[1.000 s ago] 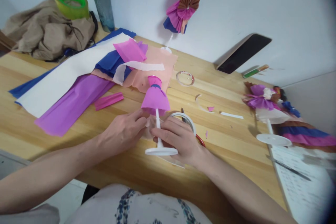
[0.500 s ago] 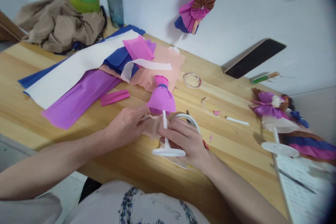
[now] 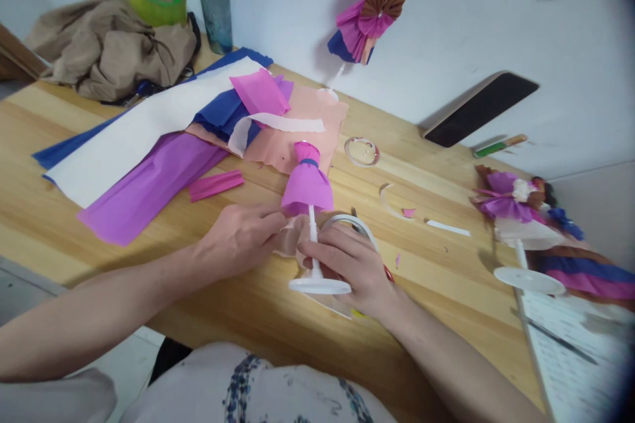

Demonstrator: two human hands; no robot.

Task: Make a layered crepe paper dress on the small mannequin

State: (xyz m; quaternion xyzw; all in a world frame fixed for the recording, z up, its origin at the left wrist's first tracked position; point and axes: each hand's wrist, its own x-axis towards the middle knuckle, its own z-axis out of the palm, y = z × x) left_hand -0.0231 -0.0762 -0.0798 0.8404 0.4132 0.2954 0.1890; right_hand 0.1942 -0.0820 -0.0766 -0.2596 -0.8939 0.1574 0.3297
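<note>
A small paper dress [image 3: 308, 186], pink on top and purple in the skirt with a blue waistband, sits on a white stand [image 3: 320, 286] with a thin stem and round base. Behind that stem, a pale pink paper strip [image 3: 288, 238] stretches between my hands. My left hand [image 3: 241, 238] pinches the strip's left end just below the skirt. Curled beside the stem, my right hand [image 3: 351, 263] holds the strip's other side; its fingertips are partly hidden. A tape roll [image 3: 358, 220] and what looks like scissors lie partly behind the right hand.
Crepe paper sheets [image 3: 119, 145] in white, blue, purple and peach lie at the left. A phone [image 3: 481, 109] leans on the wall. Finished paper figures [image 3: 513, 195] stand right and back. A clear tape ring [image 3: 362, 151] and paper scraps dot the table.
My left hand has shifted slightly, and the pale strip between the hands looks more bunched. The dress skirt has swung slightly right. My right hand stays nearly still.
</note>
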